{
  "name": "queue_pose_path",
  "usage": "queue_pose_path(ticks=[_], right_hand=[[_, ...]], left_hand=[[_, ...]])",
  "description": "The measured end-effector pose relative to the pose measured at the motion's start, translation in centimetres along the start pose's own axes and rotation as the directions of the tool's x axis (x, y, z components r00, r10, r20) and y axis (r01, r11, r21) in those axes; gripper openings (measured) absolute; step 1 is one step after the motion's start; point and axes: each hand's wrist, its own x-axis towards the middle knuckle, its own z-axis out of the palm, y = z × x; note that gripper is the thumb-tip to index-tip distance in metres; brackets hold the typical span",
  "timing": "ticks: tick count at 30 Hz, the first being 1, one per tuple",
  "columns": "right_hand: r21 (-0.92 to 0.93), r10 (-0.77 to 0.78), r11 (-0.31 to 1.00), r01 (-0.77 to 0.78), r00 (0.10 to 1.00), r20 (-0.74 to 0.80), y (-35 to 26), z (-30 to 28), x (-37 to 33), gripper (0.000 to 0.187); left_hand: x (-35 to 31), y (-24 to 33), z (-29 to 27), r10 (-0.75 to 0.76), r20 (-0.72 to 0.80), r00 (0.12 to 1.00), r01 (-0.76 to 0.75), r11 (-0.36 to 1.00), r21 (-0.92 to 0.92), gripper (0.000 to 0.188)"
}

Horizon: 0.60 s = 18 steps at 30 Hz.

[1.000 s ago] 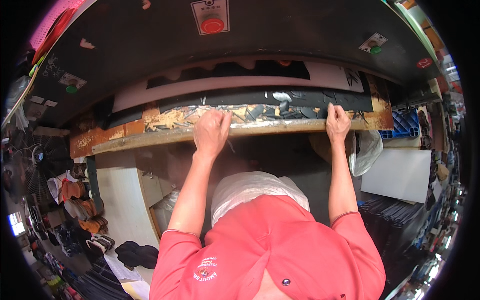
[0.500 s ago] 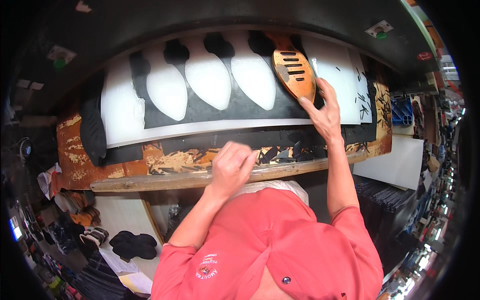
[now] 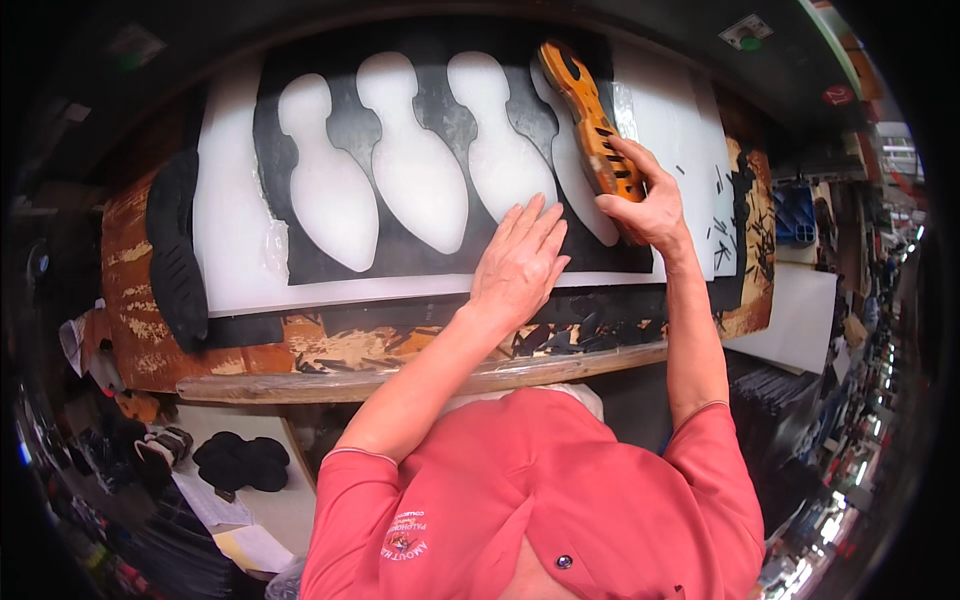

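Note:
My right hand [image 3: 650,205] grips the lower end of an orange sole-shaped cutting die [image 3: 592,125] with dark slots. The die is tipped up on its side, its far end leaning left. Beneath it lies a black sheet [image 3: 425,255] with several sole-shaped cutouts, and white backing shows through them. Part of the rightmost cutout [image 3: 572,165] is hidden by the die. My left hand [image 3: 517,262] rests flat on the black sheet, fingers stretched out over the tip of the neighbouring cutout [image 3: 500,150].
A dark overhead panel [image 3: 400,18] spans the back, with a green button [image 3: 750,43] at right. Black scraps [image 3: 590,335] litter the worn table near its wooden front edge [image 3: 430,372]. Cut black sole pieces [image 3: 178,250] lie at left. Stacked dark sheets [image 3: 770,400] stand at right.
The die has been tipped up from lying flat, baring part of the cutout under it. My left hand has moved from above the table's front edge forward onto the black sheet and opened out.

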Motion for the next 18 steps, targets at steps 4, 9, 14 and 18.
queue_pose_path(ticks=[4, 9, 14, 18], right_hand=[[0.462, 0.218, 0.847, -0.262, 0.965, 0.148, -0.7, -2.5, 0.3, 0.082], [0.765, 0.148, 0.614, -0.196, 0.98, 0.133, -1.4, -1.0, -0.5, 0.074], [0.872, 0.202, 0.443, -0.206, 0.971, 0.127, -0.2, 0.5, -0.6, 0.07], [0.872, 0.186, 0.447, -0.201, 0.974, 0.129, 0.3, 0.3, -0.8, 0.069]], left_hand=[[1.3, 0.9, 0.2, -0.024, -0.089, 0.996, 0.026, 0.999, 0.02, 0.053], [5.4, 3.9, 1.7, -0.248, -0.055, 0.967, 0.204, 0.885, -0.419, 0.066], [6.3, 3.1, 2.9, -0.32, 0.109, 0.941, 0.31, 0.692, -0.652, 0.047], [3.6, 0.7, 0.5, -0.679, 0.256, 0.688, 0.539, 0.242, -0.807, 0.031]])
